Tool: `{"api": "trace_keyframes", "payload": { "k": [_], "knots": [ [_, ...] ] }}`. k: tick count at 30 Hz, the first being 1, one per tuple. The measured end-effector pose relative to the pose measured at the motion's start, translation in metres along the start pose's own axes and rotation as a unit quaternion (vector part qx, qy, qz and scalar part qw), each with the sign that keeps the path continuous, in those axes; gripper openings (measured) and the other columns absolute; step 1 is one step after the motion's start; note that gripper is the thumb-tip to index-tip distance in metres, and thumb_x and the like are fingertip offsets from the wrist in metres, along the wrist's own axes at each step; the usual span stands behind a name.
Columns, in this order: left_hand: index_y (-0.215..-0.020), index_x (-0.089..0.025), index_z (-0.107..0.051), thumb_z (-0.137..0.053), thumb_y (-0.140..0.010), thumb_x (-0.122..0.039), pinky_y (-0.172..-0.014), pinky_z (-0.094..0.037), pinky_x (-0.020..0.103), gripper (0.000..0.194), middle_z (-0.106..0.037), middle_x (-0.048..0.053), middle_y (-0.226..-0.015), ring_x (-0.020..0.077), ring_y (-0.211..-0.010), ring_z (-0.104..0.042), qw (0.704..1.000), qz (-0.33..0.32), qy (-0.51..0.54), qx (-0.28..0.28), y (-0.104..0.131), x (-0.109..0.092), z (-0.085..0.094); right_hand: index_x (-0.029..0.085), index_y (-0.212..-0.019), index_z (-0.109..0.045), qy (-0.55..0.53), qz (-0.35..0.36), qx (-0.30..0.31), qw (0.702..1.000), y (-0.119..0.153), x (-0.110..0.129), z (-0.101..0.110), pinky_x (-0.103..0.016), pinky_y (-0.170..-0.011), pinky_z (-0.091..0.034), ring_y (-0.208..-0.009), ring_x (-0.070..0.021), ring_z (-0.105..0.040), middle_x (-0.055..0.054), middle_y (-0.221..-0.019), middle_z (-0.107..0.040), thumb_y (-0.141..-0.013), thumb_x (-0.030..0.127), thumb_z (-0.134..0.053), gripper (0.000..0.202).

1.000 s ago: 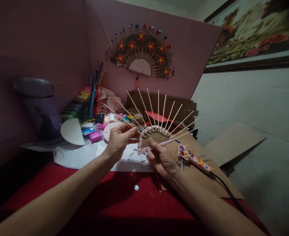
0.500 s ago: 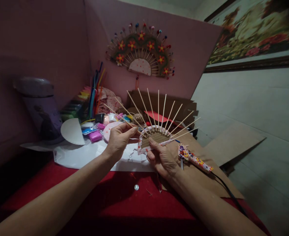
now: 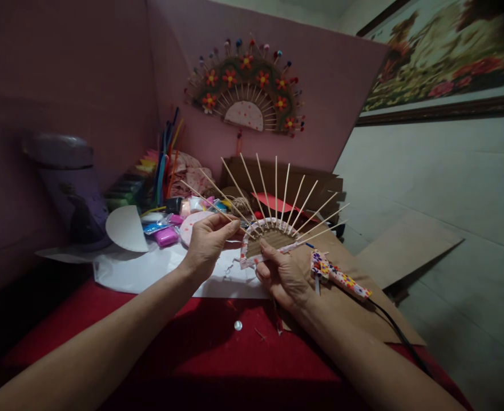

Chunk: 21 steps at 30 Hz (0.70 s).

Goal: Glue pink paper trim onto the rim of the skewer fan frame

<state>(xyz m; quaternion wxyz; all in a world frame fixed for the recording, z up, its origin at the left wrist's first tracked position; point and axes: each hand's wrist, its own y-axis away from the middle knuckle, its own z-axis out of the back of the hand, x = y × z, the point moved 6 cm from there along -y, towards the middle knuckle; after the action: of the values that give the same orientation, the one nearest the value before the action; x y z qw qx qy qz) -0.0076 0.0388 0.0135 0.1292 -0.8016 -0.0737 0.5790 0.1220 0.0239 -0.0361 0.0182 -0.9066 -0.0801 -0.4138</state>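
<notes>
A half-round cardboard piece [image 3: 273, 242] with a spotted fabric rim is raised above the table, thin wooden sticks fanning up from its curved edge. Its lower edge is pinched in my right hand [image 3: 283, 274], thumb across the bare cardboard and fingers behind. My left hand [image 3: 211, 240] is closed on the leftmost wooden stick [image 3: 206, 201], between thumb and fingertips, close to where it meets the rim. Beyond my left hand lies a spotted fabric-covered piece [image 3: 187, 228], partly hidden. To the right of my right hand rests a flower-patterned glue gun [image 3: 337, 274] with a black cord.
White paper [image 3: 149, 271] covers part of the red tablecloth [image 3: 170, 354]. Behind are coloured clay packets [image 3: 165, 236], pipe cleaners [image 3: 166, 160] and a purple tumbler [image 3: 74, 200]. A cardboard sheet [image 3: 388, 319] lies at right. A finished fan decoration [image 3: 245, 85] hangs on the pink panel.
</notes>
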Motion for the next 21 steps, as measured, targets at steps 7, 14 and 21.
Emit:
{"api": "trace_keyframes", "payload": {
  "k": [7, 14, 21],
  "knots": [
    [-0.072, -0.014, -0.061, -0.066, -0.067, -0.032, -0.056, -0.050, 0.027, 0.019, -0.067, 0.003, -0.066, 0.0147, -0.059, -0.063, 1.000, 0.001, -0.005, 0.001, 0.0002, -0.0006, -0.0002, 0.016, -0.057, -0.048, 0.003, -0.012, -0.004, 1.000, 0.0004, -0.0007, -0.0002, -0.015, -0.031, -0.026, -0.029, -0.0026, -0.036, 0.009, -0.039, -0.047, -0.057, 0.028, -0.076, 0.031],
    [-0.072, -0.014, -0.061, -0.066, -0.068, -0.031, -0.055, -0.050, 0.027, 0.018, -0.066, 0.003, -0.065, 0.0144, -0.058, -0.063, 1.000, 0.000, -0.003, 0.002, 0.0000, 0.0001, -0.0003, 0.017, -0.055, -0.047, 0.003, -0.007, -0.003, 1.000, 0.0000, -0.0006, 0.0011, -0.015, -0.030, -0.025, -0.028, -0.0026, -0.036, 0.010, -0.038, -0.045, -0.059, 0.030, -0.075, 0.031],
    [-0.072, -0.014, -0.059, -0.065, -0.069, -0.029, -0.055, -0.051, 0.026, 0.016, -0.066, 0.003, -0.065, 0.0141, -0.058, -0.063, 1.000, 0.000, 0.000, 0.008, -0.0001, -0.0007, -0.0009, 0.016, -0.054, -0.048, -0.001, -0.011, 0.005, 1.000, -0.0008, -0.0017, 0.0004, -0.015, -0.031, -0.026, -0.029, -0.0028, -0.036, 0.009, -0.037, -0.045, -0.061, 0.027, -0.074, 0.029]
  ]
}}
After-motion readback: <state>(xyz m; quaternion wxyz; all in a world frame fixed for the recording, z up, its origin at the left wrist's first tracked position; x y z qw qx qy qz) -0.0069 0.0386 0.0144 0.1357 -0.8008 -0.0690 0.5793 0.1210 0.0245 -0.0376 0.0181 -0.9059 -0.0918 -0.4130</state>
